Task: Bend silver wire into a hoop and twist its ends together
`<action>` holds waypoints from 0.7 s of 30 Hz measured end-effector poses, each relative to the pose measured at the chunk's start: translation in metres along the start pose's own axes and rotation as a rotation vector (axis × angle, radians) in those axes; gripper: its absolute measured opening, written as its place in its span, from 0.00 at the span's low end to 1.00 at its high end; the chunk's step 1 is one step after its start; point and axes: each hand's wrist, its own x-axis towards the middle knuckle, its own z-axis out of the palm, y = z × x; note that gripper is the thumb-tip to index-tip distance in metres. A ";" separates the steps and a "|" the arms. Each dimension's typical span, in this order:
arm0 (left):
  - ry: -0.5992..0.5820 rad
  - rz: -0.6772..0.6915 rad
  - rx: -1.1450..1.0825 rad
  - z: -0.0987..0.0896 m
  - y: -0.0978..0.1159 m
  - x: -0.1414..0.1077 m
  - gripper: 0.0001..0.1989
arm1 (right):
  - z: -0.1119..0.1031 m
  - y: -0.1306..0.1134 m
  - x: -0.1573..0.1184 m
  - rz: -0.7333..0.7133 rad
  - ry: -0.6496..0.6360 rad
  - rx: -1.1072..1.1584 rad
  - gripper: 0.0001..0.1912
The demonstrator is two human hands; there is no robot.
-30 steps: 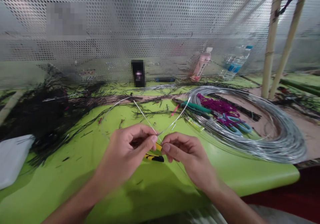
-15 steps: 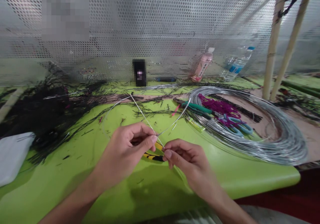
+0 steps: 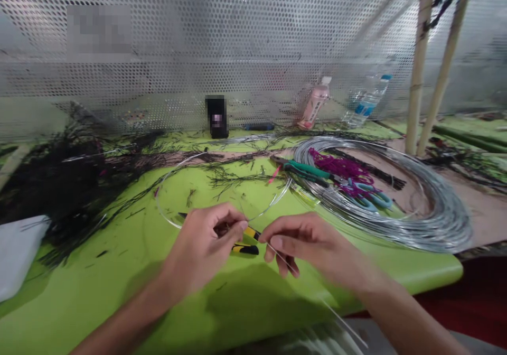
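My left hand pinches a thin silver wire between thumb and forefinger. A bent piece of wire curves out beyond the left hand, and a further length runs up to the right from its fingertips. My right hand, close beside it, grips a straight wire that slants down to the right past the table's front edge. Beneath the hands lies a tool with yellow-and-black handles, partly hidden by the left hand.
A large wire coil lies on the right, with green-handled pliers, blue-handled scissors and purple cord over it. Black strands pile up on the left. Two bottles lean at the back mesh.
The straight wire, which reached up past my left hand, has slid down to the right with my right hand. My right hand has moved slightly away from the left. The view has shifted somewhat.
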 end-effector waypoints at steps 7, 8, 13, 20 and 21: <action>-0.024 -0.047 -0.079 -0.004 0.003 -0.001 0.10 | -0.019 0.006 0.017 -1.030 0.268 -1.156 0.09; -0.026 -0.053 -0.086 -0.005 0.002 -0.001 0.10 | -0.019 0.004 0.020 -1.072 0.269 -1.213 0.09; -0.050 -0.068 -0.106 -0.005 0.001 -0.003 0.09 | -0.014 -0.006 0.036 -1.192 0.195 -1.246 0.05; -0.009 0.035 0.076 -0.004 0.003 -0.002 0.11 | -0.009 0.004 0.047 -1.031 0.193 -0.997 0.01; 0.003 0.045 0.100 -0.003 0.003 -0.002 0.11 | -0.008 0.003 0.046 -0.951 0.206 -0.962 0.02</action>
